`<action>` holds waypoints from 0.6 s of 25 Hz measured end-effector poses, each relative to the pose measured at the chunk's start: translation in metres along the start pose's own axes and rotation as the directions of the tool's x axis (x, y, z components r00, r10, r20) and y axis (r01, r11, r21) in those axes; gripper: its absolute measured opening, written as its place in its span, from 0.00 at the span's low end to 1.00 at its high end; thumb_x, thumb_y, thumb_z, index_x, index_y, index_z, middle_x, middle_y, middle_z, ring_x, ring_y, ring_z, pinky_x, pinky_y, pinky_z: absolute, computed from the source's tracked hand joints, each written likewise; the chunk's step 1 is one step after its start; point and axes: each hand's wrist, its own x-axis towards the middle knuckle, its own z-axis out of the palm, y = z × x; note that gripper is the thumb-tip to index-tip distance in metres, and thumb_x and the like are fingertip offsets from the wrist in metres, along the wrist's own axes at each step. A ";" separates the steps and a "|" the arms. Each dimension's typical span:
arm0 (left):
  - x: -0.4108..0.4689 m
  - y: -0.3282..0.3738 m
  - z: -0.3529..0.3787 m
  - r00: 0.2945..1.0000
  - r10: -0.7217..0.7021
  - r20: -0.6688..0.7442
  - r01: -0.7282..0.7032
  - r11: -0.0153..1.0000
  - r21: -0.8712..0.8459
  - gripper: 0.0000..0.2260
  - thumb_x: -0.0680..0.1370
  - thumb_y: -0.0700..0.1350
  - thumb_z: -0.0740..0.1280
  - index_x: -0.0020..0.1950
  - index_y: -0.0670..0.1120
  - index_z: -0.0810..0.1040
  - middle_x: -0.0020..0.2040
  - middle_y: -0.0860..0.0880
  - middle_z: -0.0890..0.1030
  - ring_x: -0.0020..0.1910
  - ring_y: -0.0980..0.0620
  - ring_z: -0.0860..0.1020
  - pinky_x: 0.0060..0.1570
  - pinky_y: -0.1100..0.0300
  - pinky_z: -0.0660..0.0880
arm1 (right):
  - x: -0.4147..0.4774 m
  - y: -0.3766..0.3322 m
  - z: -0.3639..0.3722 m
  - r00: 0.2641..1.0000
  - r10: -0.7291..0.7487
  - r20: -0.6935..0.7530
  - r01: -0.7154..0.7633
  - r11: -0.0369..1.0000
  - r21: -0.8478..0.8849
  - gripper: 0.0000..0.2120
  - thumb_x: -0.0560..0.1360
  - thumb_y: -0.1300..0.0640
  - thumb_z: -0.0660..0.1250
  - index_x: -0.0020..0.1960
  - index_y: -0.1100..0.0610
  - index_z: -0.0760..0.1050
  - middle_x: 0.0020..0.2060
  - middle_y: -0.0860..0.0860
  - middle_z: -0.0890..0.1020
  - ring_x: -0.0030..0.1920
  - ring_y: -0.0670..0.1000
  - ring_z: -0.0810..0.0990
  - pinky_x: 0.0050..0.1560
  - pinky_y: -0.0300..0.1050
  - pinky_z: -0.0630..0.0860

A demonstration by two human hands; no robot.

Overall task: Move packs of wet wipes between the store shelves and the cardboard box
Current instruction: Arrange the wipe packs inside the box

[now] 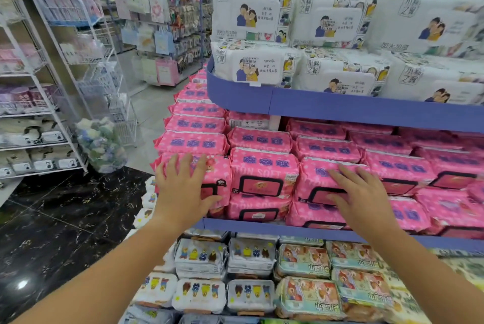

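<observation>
Both arms reach in from below toward the middle shelf (262, 225), which is packed tight with pink packs (327, 149) of wipes, stacked two high at the front and running back in rows.

The left hand (183, 190) lies against the end pack (218, 179) at the shelf's left corner. Its fingers (187, 166) are straight and fanned wide over the pack's top front edge, and the thumb sticks out to the right across the pack's face. It holds nothing.

The right hand (361, 192) lies flat on the third pack (314, 179) along the front row. Its fingers (340, 178) are also spread wide and point up and to the left, over the dark-framed lid; it grips nothing either. Whether either palm presses or only touches, I cannot tell.

One front pack (264, 174) stands untouched between the two hands.

On the top shelf (340, 107) sit big white packs (246, 14) printed with a cartoon couple, two layers deep. Below the pink row, the bottom shelf carries pale packs (201, 255) with small bears on them and, to the right, greenish packs (303, 260) with larger bears.

Off to the left, a white wire rack (39, 114) stands on the dark marbled floor (52, 219), and a clear bag (100, 143) of blue and white puffs hangs at its corner. Farther back is a stand of gift bags (162, 35).
</observation>
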 end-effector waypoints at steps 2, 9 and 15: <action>0.000 -0.003 -0.008 0.999 -0.001 0.044 0.001 1.000 0.003 0.47 0.66 0.73 0.71 0.76 0.45 0.70 0.70 0.37 0.72 0.69 0.30 0.69 0.66 0.30 0.62 | 0.003 -0.001 -0.009 0.996 0.019 0.090 -0.018 1.000 -0.016 0.29 0.72 0.49 0.76 0.72 0.52 0.74 0.70 0.55 0.75 0.68 0.67 0.73 0.69 0.66 0.68; -0.008 -0.028 -0.057 0.950 0.185 0.250 -0.181 0.983 -0.036 0.37 0.79 0.55 0.67 0.83 0.49 0.52 0.80 0.40 0.58 0.80 0.37 0.55 0.77 0.41 0.56 | -0.003 -0.033 -0.046 0.980 0.084 0.182 -0.124 0.967 0.222 0.27 0.77 0.51 0.70 0.74 0.56 0.70 0.73 0.54 0.72 0.73 0.57 0.67 0.74 0.57 0.63; -0.055 -0.013 -0.084 0.975 0.019 0.221 0.106 0.835 -0.540 0.37 0.78 0.55 0.70 0.82 0.48 0.57 0.81 0.46 0.59 0.80 0.45 0.57 0.77 0.46 0.59 | -0.047 -0.099 -0.073 0.943 0.173 0.284 -0.319 0.717 0.620 0.27 0.80 0.48 0.66 0.76 0.52 0.66 0.75 0.49 0.68 0.75 0.53 0.65 0.74 0.53 0.65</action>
